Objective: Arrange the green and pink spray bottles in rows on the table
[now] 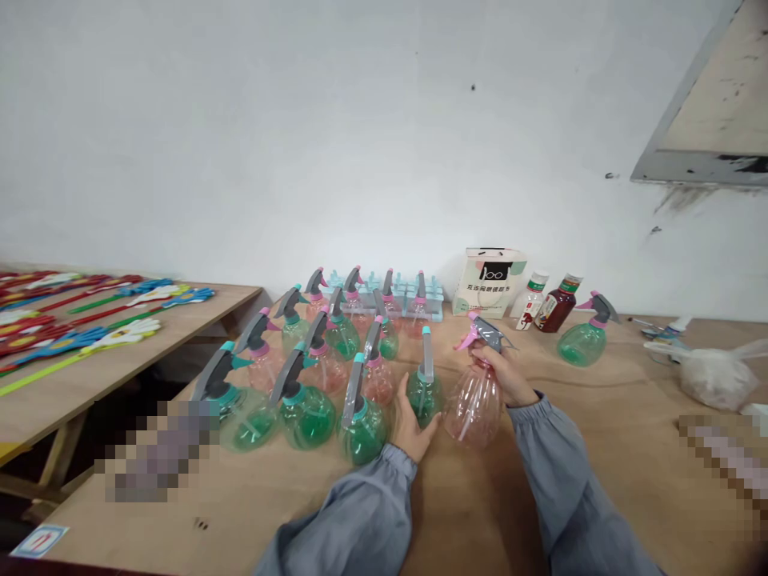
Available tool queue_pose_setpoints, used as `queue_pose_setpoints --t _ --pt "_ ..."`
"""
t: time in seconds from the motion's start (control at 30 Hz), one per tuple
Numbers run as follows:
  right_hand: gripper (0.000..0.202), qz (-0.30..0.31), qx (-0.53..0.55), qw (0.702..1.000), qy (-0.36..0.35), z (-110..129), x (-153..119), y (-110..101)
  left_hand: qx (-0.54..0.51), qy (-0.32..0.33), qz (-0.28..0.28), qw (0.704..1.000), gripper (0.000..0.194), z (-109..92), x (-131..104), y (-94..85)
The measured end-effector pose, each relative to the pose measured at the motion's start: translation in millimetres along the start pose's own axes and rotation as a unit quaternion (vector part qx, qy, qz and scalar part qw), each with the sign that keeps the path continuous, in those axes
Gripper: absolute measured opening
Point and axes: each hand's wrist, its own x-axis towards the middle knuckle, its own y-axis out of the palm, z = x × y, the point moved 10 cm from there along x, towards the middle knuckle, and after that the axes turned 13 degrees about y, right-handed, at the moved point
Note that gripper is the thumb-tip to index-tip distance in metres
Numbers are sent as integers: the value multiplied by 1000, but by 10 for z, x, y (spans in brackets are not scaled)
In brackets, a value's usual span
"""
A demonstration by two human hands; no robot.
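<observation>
My right hand (501, 370) is wrapped round the neck of a pink spray bottle (473, 408) with a grey and pink trigger head. Beside it, my left hand (415, 424) has its thumb and fingers spread around the lower part of a green spray bottle (425, 392) with a teal nozzle. To the left stand several more bottles in rows, among them a green one (362, 436), another green one (307, 416) and a pink one (378, 380). Whether my left fingers press on the green bottle is hard to see.
Behind the bottles are a light blue rack (429, 294) and a printed paper bag (489, 288). Two sauce bottles (558, 304), a green spray bottle (582, 344) and a plastic bag (717, 376) stand right. Colourful hand-shaped sticks (123, 328) cover the left table.
</observation>
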Motion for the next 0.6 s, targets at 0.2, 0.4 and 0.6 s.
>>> queue_pose_setpoints --t 0.2,0.4,0.6 --pt "29 39 -47 998 -30 81 -52 112 -1 -8 12 1000 92 36 -4 6" --pt "25 -75 9 996 -41 -18 68 -176 13 4 10 1000 91 -10 0 -6" --pt "34 -22 -55 996 -63 75 40 -103 -10 -14 -2 1000 90 10 4 -8"
